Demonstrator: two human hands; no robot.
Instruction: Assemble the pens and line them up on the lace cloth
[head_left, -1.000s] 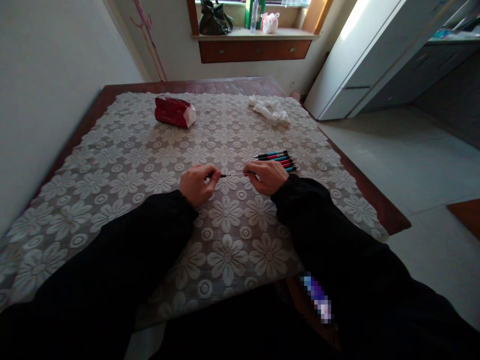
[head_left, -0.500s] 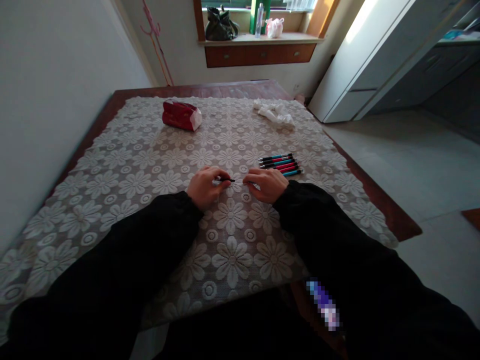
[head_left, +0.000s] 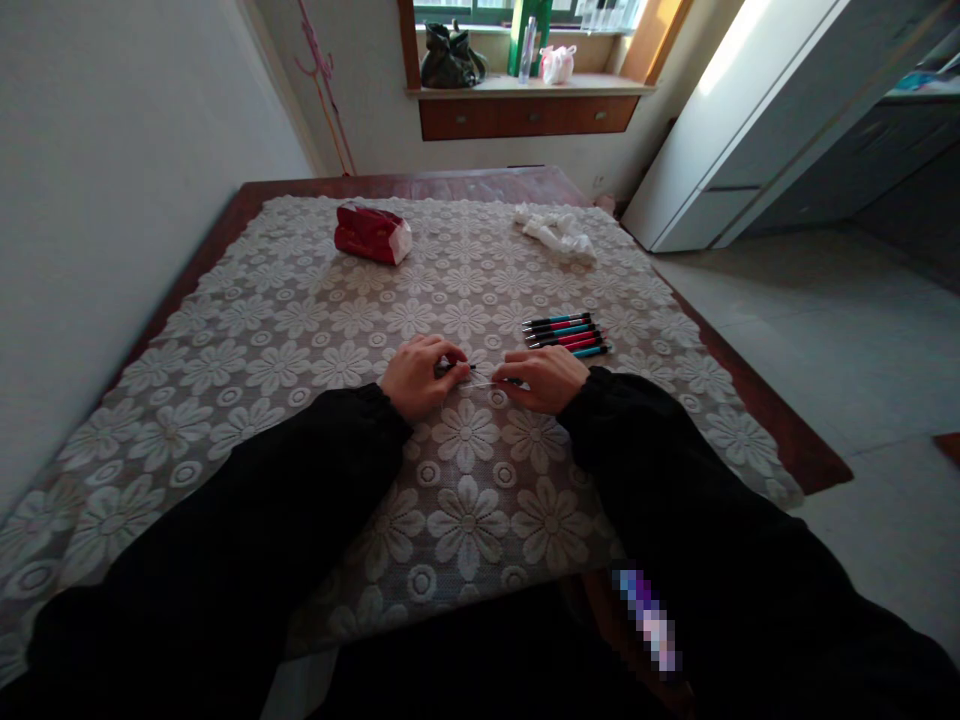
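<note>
My left hand (head_left: 421, 378) is closed in a pinch round a thin dark pen-like piece (head_left: 471, 368), its tip poking out between thumb and forefinger. Opposite it, my right hand (head_left: 547, 380) pinches a thin pale strand (head_left: 481, 385), which runs across the narrow gap towards my left fingertips. Something small and dark shows at the right fingertips too, too small to name. Just beyond the right hand lie several pens (head_left: 566, 322) side by side, with black, red and blue barrels and metal tips pointing left.
A lace tablecloth (head_left: 469, 520) covers the wooden table. Towards its far side lie a red pouch (head_left: 367, 234) on the left and a crumpled white plastic bag (head_left: 556, 236) on the right. A wall (head_left: 127, 150) flanks the left edge; a white fridge (head_left: 720, 130) stands beyond at right.
The pale strand now shows more clearly between the hands, and my right fingers have shifted slightly lower. The whole view has moved a little, so everything sits slightly further right and down.
</note>
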